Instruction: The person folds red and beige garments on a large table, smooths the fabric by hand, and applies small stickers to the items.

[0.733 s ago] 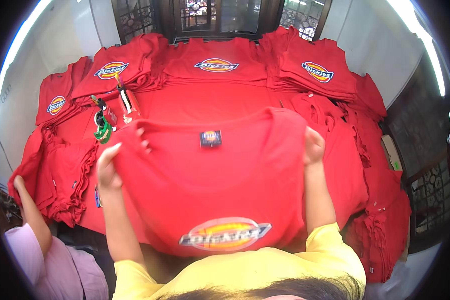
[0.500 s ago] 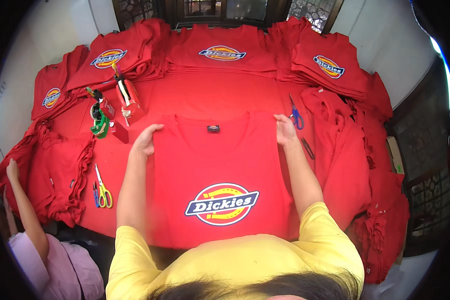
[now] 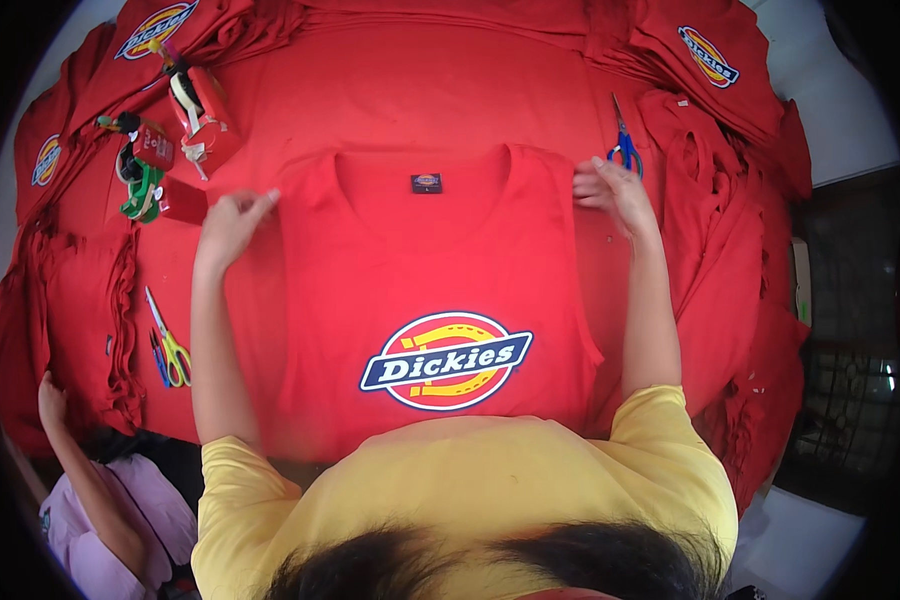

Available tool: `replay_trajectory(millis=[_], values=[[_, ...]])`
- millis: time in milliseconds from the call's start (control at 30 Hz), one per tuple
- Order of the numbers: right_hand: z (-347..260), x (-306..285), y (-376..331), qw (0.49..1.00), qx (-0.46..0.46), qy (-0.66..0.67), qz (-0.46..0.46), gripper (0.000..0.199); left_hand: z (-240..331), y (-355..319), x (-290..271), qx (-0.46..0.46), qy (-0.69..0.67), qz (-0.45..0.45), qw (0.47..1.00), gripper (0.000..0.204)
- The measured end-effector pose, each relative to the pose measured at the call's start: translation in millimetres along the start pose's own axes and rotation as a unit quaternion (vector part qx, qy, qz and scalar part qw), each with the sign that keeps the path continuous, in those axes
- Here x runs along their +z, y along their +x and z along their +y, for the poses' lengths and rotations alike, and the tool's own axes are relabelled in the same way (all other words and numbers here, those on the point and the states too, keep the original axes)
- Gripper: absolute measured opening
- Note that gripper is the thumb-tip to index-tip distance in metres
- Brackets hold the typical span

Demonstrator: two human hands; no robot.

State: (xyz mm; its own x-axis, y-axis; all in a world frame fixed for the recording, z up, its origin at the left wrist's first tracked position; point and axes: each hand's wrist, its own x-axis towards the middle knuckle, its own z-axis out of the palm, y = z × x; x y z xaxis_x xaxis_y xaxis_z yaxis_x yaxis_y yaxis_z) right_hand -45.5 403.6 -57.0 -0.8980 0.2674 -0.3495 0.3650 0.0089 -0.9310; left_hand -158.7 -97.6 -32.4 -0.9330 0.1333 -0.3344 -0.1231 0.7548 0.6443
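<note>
A red sleeveless shirt (image 3: 420,260) lies spread on the red-covered table in front of me, neckline away from me, with a dark neck label and an oval emblem on its chest. Beside its left shoulder is my left hand (image 3: 234,228), open, its thumb stretched toward the cloth and the other fingers partly curled. My right hand (image 3: 620,195) hovers by the right shoulder, open, with fingers loosely extended at the fabric's edge. Neither hand grips the shirt. Just beyond my right hand lie blue-handled scissors (image 3: 625,148).
Left of me are yellow-handled scissors (image 3: 175,358), a blue snipper (image 3: 158,358), a red tape dispenser (image 3: 202,125) and a green one (image 3: 142,190). Piles of red shirts (image 3: 710,190) ring the table. Another person's hand (image 3: 53,402) touches the left pile.
Both hands have let go of the shirt's shoulders and moved slightly outward. The shirt now lies flatter. My view has tilted down, so the far piles are partly cut off.
</note>
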Motion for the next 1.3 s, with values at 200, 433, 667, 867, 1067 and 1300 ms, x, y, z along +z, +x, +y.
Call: replay_trajectory(millis=[200,433,667,867,1067,1300], values=[[0,95,43,0.756,-0.299,-0.561,0.154,0.036,32,44,56,0.215,0.254,0.129,0.934,0.044],[7,94,70,0.79,-0.424,-0.43,0.108,0.03,20,72,47,0.269,0.043,0.143,0.951,0.028],[11,90,82,0.744,-0.4,-0.527,0.099,0.033,-5,94,49,0.256,0.149,0.17,0.94,0.034],[8,85,83,0.779,-0.358,-0.511,0.063,0.031,2,84,43,0.306,0.122,0.086,0.94,0.031],[15,105,90,0.753,-0.36,-0.531,0.146,0.026,22,84,58,0.278,0.099,0.168,0.94,0.025],[11,108,85,0.76,-0.377,-0.507,0.149,0.026,-1,86,73,0.291,0.05,0.236,0.926,0.027]])
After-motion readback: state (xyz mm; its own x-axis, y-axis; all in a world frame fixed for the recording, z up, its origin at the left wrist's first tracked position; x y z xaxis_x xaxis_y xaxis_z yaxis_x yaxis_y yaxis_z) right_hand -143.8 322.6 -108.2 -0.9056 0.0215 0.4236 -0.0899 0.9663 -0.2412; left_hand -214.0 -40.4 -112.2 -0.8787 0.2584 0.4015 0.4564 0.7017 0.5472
